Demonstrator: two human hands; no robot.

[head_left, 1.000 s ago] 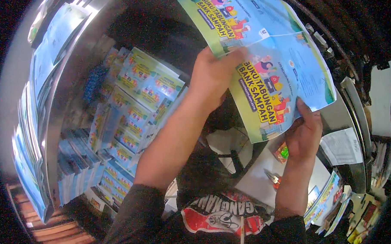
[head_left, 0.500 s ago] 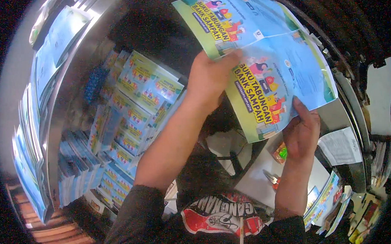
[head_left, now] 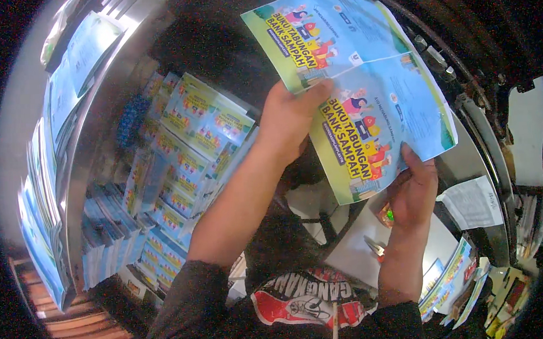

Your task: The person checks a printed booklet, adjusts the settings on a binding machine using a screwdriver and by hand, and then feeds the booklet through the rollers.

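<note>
Stacks on my left: many piles of printed booklets with blue-and-green covers stand in slanted rows below and left of my left arm. The nearest pile lies just beside the forearm.
Metal frame: a curved steel edge runs up the left side, with more blue sheets fanned outside it.
Worktop: a pale surface shows below the sheet I hold. Small red-handled pliers lie on it between my forearms.
Printed sheet: I hold one large cover sheet raised at the top centre, tilted, well above the worktop. It carries two identical cover prints, one above the other, green at the left edge and light blue to the right, with cartoon figures.
Loose paper: a white slip lies to the right of my right hand.
Left hand: the fingers are closed on the sheet's left edge at mid-height, thumb lying across the front.
Right hand: the fingers pinch the sheet's lower right edge, thumb on top and the rest curled behind.
</note>
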